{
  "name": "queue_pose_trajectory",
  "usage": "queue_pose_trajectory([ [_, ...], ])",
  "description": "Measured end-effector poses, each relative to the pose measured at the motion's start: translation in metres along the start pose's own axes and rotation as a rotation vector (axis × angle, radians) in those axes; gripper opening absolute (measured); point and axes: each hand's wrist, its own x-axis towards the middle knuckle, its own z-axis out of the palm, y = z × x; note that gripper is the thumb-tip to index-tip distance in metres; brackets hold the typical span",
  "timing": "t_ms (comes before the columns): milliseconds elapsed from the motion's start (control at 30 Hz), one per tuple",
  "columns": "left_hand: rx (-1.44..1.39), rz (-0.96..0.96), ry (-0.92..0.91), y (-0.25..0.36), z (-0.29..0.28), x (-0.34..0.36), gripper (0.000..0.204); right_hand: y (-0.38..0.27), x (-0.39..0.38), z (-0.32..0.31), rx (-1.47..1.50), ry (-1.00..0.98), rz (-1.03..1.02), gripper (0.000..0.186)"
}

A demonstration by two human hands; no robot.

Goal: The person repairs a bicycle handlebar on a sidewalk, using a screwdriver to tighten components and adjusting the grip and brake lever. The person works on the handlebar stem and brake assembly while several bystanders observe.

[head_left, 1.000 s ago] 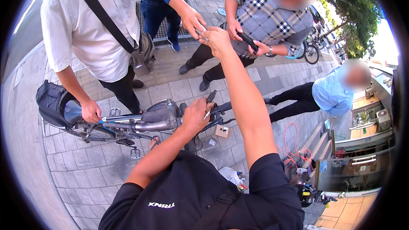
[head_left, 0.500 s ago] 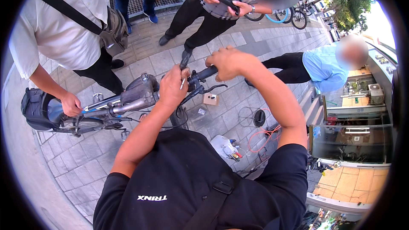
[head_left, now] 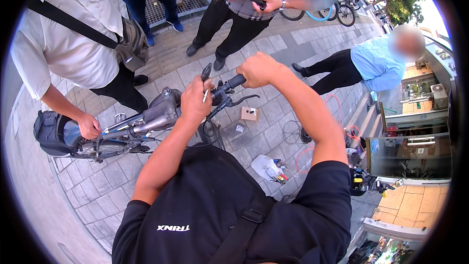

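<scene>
A bicycle (head_left: 141,128) leans across the paving from the left, its handlebar in front of me. My left hand (head_left: 196,100) is closed by the bar's middle, around a dark tool with a pointed metal tip (head_left: 206,71); its exact kind is unclear. A thin silver rod (head_left: 205,96) sticks out between the fingers. My right hand (head_left: 263,72) is wrapped around the outer end of the black handlebar grip (head_left: 236,81). Below the grip juts the brake lever (head_left: 246,99), with nothing touching it.
A person's hand (head_left: 90,127) rests by the saddle (head_left: 73,133), ahead of a black rear bag (head_left: 49,134). Others stand across the bicycle. On the paving are a small cardboard box (head_left: 249,113), a white container with tools (head_left: 266,167) and an orange cable (head_left: 304,160). Shop steps (head_left: 365,126) rise at right.
My right hand has gone from loosely spread fingers to a closed grasp on the handlebar grip. The left hand keeps the tool. The whole view has shifted slightly.
</scene>
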Motion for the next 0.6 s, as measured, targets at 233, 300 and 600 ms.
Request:
queue_pose_trajectory([
  [233, 0.056, -0.020, -0.025, 0.002, 0.000, 0.001, 0.016, 0.018, -0.009, 0.033, -0.091, 0.290, -0.063, 0.024],
  [300, 0.042, 0.002, -0.002, 0.001, 0.002, -0.001, 0.017, 0.015, -0.014, 0.038, -0.128, 0.427, -0.070, 0.023],
  [600, 0.017, -0.020, -0.006, 0.004, -0.004, -0.002, 0.020, 0.019, -0.010, 0.003, -0.070, 0.008, 0.000, 0.024],
])
